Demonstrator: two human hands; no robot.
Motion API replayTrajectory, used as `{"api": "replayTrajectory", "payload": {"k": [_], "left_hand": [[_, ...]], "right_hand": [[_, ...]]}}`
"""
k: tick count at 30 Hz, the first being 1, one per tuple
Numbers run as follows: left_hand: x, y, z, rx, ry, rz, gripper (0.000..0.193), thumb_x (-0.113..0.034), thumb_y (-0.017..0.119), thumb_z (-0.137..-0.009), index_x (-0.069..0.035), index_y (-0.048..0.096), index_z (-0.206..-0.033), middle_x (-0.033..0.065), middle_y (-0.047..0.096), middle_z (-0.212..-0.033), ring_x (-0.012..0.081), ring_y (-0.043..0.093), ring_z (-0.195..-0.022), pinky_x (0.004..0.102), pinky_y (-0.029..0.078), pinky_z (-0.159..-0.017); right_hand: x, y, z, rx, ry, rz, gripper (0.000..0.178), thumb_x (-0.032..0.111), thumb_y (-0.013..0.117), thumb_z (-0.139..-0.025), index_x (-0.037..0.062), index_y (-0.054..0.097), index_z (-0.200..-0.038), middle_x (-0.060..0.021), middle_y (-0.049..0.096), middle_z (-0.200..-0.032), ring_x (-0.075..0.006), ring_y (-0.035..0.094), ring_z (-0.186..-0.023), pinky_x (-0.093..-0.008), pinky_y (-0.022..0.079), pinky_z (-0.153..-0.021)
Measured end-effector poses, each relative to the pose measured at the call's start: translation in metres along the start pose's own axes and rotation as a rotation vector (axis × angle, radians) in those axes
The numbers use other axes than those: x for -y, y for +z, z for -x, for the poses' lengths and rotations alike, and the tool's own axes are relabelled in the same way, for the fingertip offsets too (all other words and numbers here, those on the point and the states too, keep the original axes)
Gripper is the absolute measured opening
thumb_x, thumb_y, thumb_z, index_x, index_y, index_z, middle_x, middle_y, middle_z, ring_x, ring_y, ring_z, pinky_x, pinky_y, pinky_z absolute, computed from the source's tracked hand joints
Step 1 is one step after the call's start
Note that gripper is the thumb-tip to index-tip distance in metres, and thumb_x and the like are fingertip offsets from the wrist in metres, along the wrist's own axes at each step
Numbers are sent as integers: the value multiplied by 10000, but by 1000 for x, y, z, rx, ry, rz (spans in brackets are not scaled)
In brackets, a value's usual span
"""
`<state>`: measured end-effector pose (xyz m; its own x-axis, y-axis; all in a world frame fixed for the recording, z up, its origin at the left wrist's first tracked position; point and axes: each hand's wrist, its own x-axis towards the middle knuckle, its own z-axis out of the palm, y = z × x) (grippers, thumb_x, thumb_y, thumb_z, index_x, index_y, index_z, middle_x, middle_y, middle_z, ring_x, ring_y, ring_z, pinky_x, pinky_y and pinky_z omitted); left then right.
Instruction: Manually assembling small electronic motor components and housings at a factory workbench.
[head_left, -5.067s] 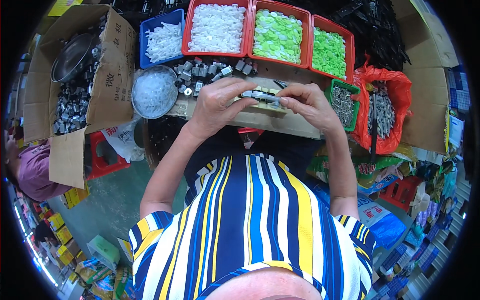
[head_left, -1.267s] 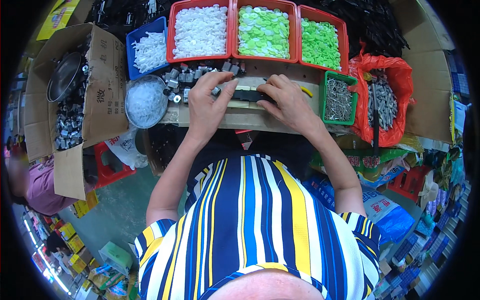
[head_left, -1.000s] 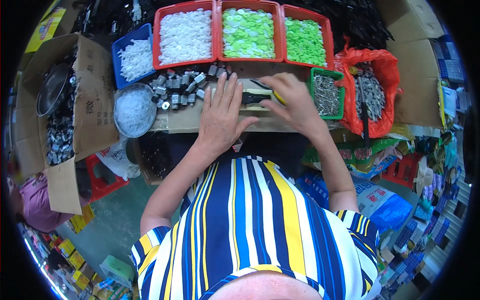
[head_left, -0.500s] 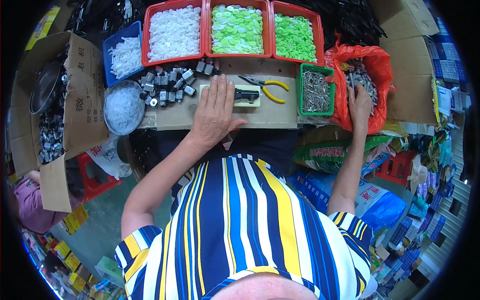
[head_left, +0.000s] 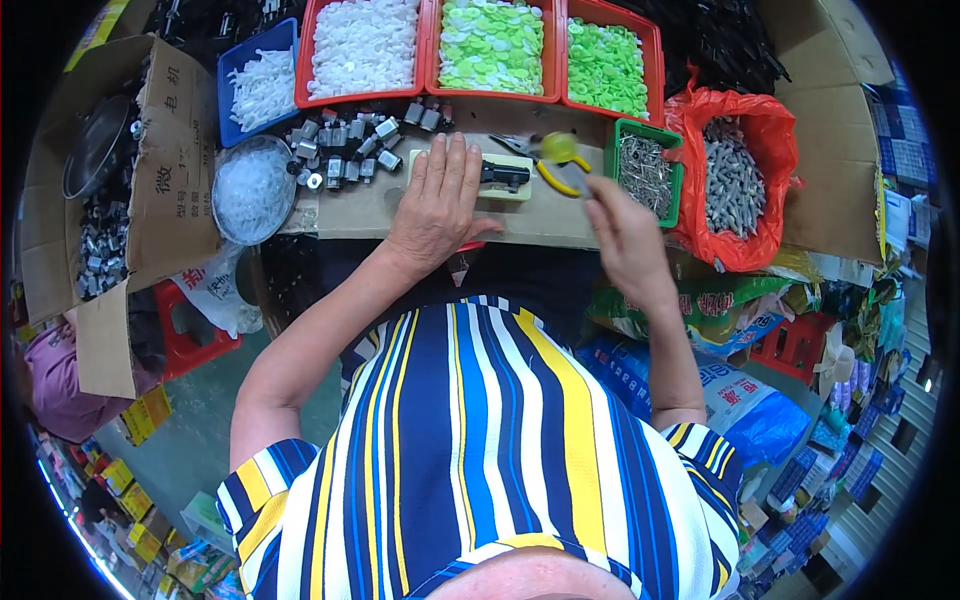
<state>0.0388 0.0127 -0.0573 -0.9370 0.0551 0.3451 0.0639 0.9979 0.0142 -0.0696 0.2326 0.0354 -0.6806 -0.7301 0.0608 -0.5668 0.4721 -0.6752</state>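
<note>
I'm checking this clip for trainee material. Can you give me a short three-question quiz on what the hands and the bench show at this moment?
1. True or false: the left hand lies flat, palm down, on the bench.
2. Which container is nearest the right hand? A) blue bin of white parts B) small green tray of metal pins C) cardboard box
3. Fill in: the pliers have ____ handles.

Key: 1 true; 2 B; 3 yellow.
</note>
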Motion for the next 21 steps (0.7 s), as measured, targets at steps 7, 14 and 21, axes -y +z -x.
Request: {"api": "replayTrajectory", "payload": {"k": [7,14,21], "left_hand": [[0,2,4,-8,-20,-4,997,-645,655,-722,93,447,-1361,282,482,-1372,419,451,-1310,480,375,-1071],[0,2,0,-23,-10,12,1004,-653,653,-714,92,453,-1356,280,491,-1359,422,454,-1305,482,379,-1067],[-1,0,2,-28,-16,29,990,-623,682,-711,98,451,-1350,271,496,-1349,421,458,-1299,485,378,-1065]], "right_hand": [[34,3,-3,-135,-228,75,258,-3,559,-917,-26,552,-1174,-229,625,-952,-406,631,-826,-437,505,-687],[12,29,-1,101,-47,242,360,29,574,-916,8,524,-1272,-239,634,-949,-414,620,-823,-478,491,-684],[16,35,-2,101,-9,307,347,111,565,-944,39,519,-1280,-219,649,-910,-410,634,-770,-499,493,-646]]}}
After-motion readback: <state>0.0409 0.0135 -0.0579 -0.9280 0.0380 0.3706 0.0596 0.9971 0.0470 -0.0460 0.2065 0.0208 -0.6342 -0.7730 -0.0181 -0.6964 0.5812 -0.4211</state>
